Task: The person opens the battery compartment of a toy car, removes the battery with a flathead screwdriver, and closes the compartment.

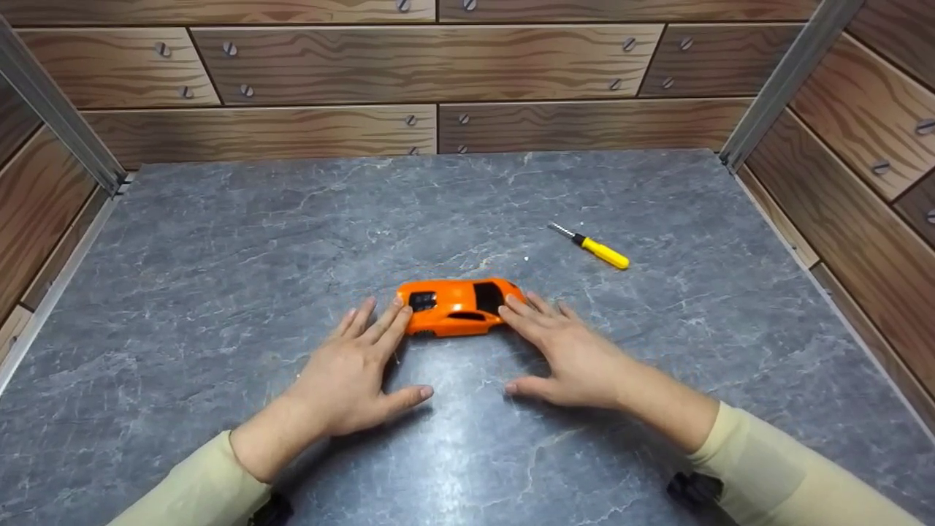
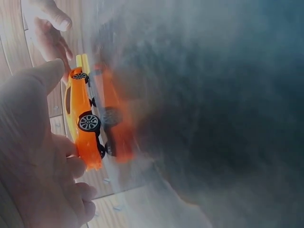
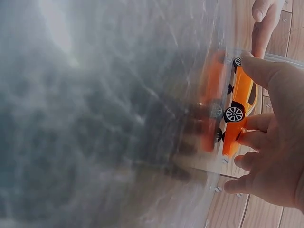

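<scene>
An orange toy car with dark windows stands on its wheels on the grey marbled table, side-on between both hands. My left hand lies at its left end, straight fingertips touching the rear corner and thumb spread out to the side. At the other end, my right hand rests its straight fingertips on the car's front. In the left wrist view the toy car shows its spoked wheels and a reflection in the tabletop. The right wrist view has the right fingers against the car's side.
A screwdriver with a yellow handle lies beyond the car to the right. Wood-patterned panels close off the back and sides of the grey table. A small white speck lies between the car and the screwdriver.
</scene>
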`<state>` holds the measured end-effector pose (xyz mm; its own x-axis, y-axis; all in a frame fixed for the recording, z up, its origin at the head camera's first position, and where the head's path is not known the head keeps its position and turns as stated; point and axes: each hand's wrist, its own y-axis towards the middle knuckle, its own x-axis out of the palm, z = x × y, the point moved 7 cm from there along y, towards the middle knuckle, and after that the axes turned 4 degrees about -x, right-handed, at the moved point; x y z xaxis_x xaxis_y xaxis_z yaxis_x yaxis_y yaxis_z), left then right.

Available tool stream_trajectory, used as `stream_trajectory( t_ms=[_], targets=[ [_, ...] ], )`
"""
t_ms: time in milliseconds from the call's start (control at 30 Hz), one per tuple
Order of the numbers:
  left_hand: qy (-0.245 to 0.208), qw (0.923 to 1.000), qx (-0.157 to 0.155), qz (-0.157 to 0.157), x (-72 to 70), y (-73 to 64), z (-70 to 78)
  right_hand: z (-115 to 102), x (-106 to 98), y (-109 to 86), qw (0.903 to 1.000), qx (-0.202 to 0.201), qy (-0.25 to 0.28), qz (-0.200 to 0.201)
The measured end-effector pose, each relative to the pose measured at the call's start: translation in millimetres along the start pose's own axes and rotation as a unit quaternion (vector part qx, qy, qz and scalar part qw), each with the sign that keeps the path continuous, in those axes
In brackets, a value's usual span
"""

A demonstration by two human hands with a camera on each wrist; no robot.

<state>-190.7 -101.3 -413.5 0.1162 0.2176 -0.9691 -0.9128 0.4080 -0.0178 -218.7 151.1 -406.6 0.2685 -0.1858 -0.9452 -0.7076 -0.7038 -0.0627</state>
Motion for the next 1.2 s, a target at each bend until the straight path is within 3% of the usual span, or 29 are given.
stream_trajectory(
  t_ms=[867, 1200],
  targets=[
    [0.007, 0.9999, 0.006, -0.006, 1.6, -10.3, 10.5, -2, 3, -16.7, 0.9998, 0.015, 0.002, -0.008],
    [0.002, 1.0, 0.003, 0.007, 0.8, -9.9, 8.8, 1, 0, -14.7, 0.9995, 0.016, 0.023, 0.014]
  ],
)
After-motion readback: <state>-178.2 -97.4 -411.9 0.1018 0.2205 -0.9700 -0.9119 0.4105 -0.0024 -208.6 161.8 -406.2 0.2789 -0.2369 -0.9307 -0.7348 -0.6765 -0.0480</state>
